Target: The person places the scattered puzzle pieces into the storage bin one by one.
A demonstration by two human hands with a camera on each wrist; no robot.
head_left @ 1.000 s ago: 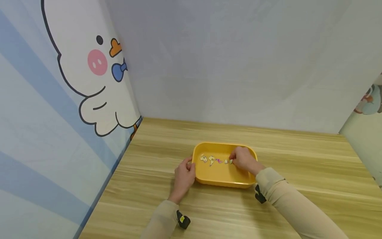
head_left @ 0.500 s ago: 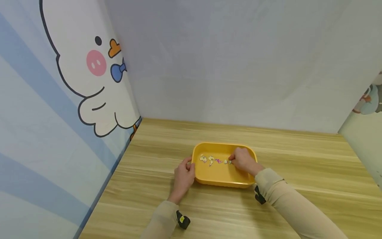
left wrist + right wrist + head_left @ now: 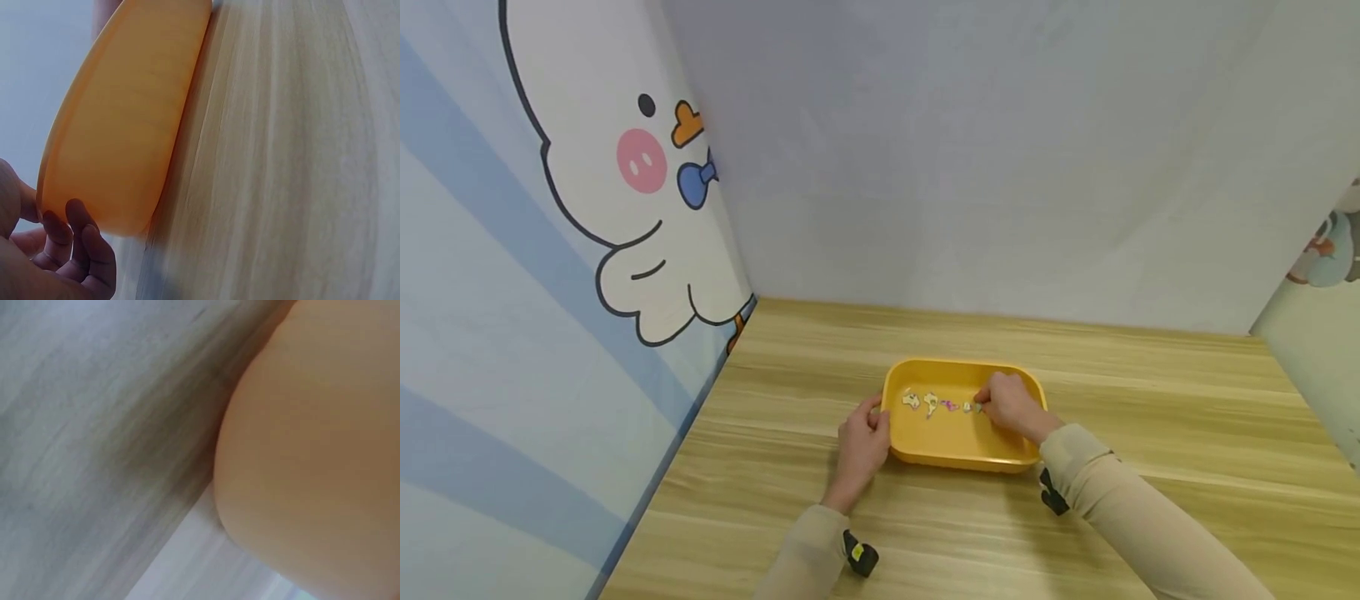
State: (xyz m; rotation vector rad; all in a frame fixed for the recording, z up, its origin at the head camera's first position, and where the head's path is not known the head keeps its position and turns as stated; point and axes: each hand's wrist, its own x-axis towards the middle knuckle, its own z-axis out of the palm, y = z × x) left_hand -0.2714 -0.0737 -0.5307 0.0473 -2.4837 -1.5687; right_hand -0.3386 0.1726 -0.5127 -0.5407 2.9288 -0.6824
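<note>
A yellow plastic tray (image 3: 940, 443) stands on the table in the head view. My left hand (image 3: 861, 443) grips its left end; in the left wrist view the curled fingers (image 3: 94, 250) meet the rim and outer wall. Across the tray floor runs a row of small flat cutout pieces: two cream ones (image 3: 912, 401) at the left, a pink one (image 3: 950, 405), then a small pale one (image 3: 967, 407). Reaching in over the right side, my right hand (image 3: 1013, 404) pinches a tiny pale piece (image 3: 979, 407) at the row's right end, mostly hidden by its fingertips.
The wood-grain table (image 3: 790, 358) runs back to a pale grey wall covering (image 3: 1000, 167). On the left a blue-and-white panel (image 3: 647, 233) with a cartoon bird rises beside the table. The tray's outer wall (image 3: 312, 450) fills much of the right wrist view.
The tiny piece at my right fingertips has shifted slightly left, closer to the pale piece beside it. My left hand keeps its place on the tray.
</note>
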